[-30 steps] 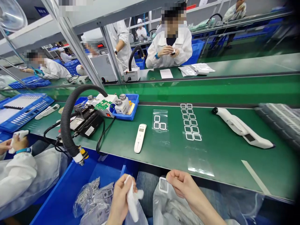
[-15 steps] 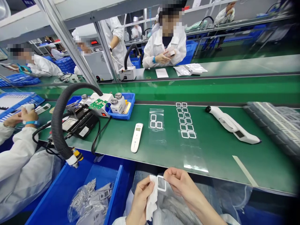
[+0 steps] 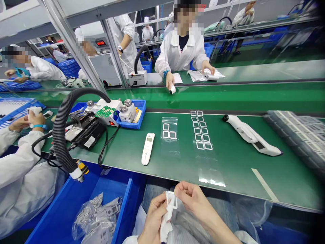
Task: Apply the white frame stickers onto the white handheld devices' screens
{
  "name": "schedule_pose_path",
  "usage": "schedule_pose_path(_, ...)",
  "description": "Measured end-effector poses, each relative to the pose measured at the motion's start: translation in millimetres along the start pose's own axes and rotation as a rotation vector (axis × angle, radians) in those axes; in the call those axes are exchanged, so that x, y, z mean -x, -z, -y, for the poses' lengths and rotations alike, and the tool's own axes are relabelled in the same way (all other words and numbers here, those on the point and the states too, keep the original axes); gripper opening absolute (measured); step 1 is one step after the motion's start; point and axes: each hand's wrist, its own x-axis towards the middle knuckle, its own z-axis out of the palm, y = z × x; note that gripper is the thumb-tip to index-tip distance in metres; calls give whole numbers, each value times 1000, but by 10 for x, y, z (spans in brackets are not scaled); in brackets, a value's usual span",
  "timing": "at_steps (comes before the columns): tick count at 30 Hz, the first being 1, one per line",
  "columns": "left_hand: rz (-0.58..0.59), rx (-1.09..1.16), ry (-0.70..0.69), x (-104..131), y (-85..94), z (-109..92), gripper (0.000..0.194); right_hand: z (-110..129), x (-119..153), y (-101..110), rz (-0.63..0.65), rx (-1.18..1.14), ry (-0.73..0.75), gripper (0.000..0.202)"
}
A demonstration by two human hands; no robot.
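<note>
My left hand [image 3: 153, 215] is closed on a crumpled white cloth [image 3: 166, 226], low in front of the bench edge. Between thumb and fingers, my right hand [image 3: 191, 198] pinches the edge of a clear square lens with a white border [image 3: 172, 200]. The cloth's upper part lies against the lens. More white-bordered squares [image 3: 203, 130] lie in two columns on clear film on the green bench. A clear bag [image 3: 169, 127] beside them carries 3 such squares. Left of that bag lies a white handheld device with a small display [image 3: 147, 149].
A white angled device [image 3: 251, 135] and stacked grey trays [image 3: 291, 139] occupy the right of the bench. A black fume hose [image 3: 59, 135] arches over the left. Below it, a blue bin [image 3: 63, 217] holds bagged parts. Co-workers sit opposite and at left; one hand [image 3: 170, 80] reaches over the conveyor.
The lens has shifted slightly left and now overlaps the cloth. Across the conveyor, a co-worker's hand has come forward with a small white device.
</note>
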Motion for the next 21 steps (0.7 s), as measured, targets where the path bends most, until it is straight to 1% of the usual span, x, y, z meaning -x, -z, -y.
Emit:
schedule_pose_path(2,-7,8,5,3,-1,-5,25,-6,1,-3,-11,7,10,37)
schedule_pose_path(6,-72,29,6,14,8,-22,29,-17,3,-2,-28,-8,12,38)
schedule_pose_path(8,-81,25,7,15,8,-29,30,-18,-1,-2,-25,-11,11,38)
schedule_pose_path(12,-72,32,25,11,-1,-38,30,-4,-7,-1,-4,0,7,38)
schedule_pose_path(16,-52,38,15,17,-21,-46,29,20,9,-9,-24,-5,18,37)
schedule_pose_path(19,-9,-3,9,21,-38,-54,28,31,17,-14,-20,-12,12,39)
schedule_pose_path(21,-14,-30,3,18,-34,-60,28,33,12,-6,1,-41,-10,41)
